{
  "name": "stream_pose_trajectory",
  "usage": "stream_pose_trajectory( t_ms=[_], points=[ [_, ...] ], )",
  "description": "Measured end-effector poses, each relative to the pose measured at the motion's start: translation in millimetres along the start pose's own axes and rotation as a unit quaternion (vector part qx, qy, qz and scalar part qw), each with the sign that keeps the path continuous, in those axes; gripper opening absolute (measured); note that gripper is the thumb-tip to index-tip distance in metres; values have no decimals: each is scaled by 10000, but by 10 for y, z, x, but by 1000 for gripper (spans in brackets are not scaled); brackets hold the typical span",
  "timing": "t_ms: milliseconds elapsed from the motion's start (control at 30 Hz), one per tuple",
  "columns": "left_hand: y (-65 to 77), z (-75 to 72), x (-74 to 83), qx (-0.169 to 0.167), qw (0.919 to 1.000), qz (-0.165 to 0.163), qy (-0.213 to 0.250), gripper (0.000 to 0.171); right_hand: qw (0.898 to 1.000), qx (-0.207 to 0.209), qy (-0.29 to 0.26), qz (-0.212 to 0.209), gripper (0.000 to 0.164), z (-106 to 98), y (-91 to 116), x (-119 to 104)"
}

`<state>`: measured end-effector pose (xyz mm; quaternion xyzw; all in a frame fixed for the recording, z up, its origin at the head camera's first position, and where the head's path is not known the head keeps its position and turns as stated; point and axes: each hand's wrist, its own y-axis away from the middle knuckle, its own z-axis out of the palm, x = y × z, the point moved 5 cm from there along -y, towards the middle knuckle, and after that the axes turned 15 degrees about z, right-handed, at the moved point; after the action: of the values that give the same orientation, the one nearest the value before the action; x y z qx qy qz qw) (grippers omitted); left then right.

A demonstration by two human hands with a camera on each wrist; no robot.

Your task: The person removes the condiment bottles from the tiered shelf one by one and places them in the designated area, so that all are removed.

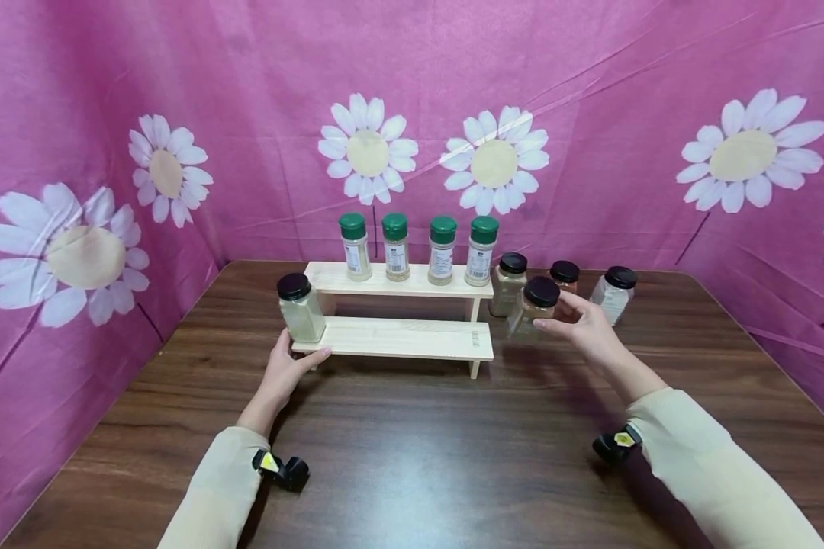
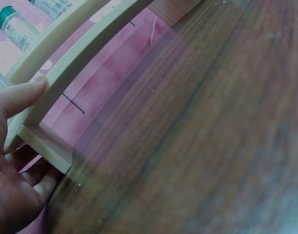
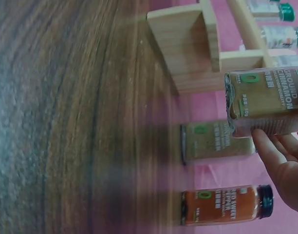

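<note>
My left hand (image 1: 283, 375) grips the left end of the lower shelf of a two-step wooden rack (image 1: 405, 336), its thumb on the front edge. Just above that hand, a square black-lidded spice jar (image 1: 303, 316) stands on the same shelf's left end. Off the rack's right end, my right hand (image 1: 588, 333) holds a ground cinnamon jar (image 3: 266, 100) by its sides, raised above the table. Several green-capped spice bottles (image 1: 396, 255) stand in a row on the upper shelf.
Behind the raised jar, more black-lidded jars stand on the dark wooden table (image 1: 398, 457): a brownish one (image 1: 507, 288), a red sweet pepper one (image 3: 219, 205) and a pale one (image 1: 613, 296). A pink flowered cloth (image 1: 261, 114) hangs around the back and sides.
</note>
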<state>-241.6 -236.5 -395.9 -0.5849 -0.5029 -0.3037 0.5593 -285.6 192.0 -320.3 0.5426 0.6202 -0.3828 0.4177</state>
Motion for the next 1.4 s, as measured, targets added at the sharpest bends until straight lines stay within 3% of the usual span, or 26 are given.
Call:
stream_pose_trajectory(
  t_ms=[300,800,1400],
  points=[
    [34,-10,4,38,10000,-35,-21,62,9997,-130,180,-66,42,86,-176,133],
    [33,-12,2,62,10000,2,-39,62,9967,-481,-525,382,53,208,-297,350],
    [9,11,15,73,9999,83,35,62,9966,-573,-572,166,67,210,-429,576]
  ],
)
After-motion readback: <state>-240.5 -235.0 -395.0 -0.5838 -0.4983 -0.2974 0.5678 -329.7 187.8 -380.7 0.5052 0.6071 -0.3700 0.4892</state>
